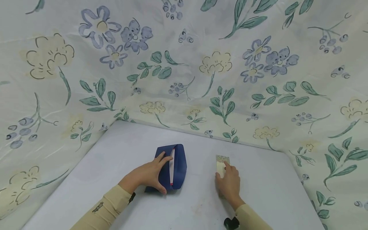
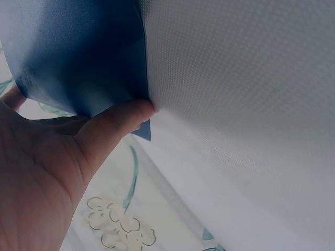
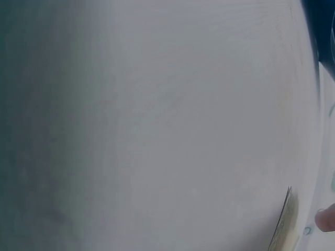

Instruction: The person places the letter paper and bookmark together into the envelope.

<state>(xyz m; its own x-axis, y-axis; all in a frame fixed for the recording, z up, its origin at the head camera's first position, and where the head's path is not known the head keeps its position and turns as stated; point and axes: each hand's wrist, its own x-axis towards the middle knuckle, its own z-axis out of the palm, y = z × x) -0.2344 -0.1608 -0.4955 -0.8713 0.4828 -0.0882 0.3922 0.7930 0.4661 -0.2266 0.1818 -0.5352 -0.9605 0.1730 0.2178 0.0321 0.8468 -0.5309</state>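
Note:
A dark blue envelope (image 1: 180,167) lies on the white table with its flap side to the right. Inside its opening shows a white insert (image 1: 171,169) with red at its ends. My left hand (image 1: 149,174) holds the envelope, thumb at the near edge, fingers spread over the top. In the left wrist view the thumb presses against the envelope (image 2: 78,57). Farther right, my right hand (image 1: 230,183) grips a pale card or thin pad (image 1: 220,168) with a floral upper strip, index finger on top. Only this pad's edge (image 3: 285,225) and a fingertip (image 3: 326,219) appear in the right wrist view.
The white table (image 1: 198,185) runs back to a floral-patterned cloth (image 1: 187,76) that hangs behind and at both sides. A faint brownish stain (image 1: 198,207) marks the tabletop near the front. Bare tabletop separates the envelope from the pale pad.

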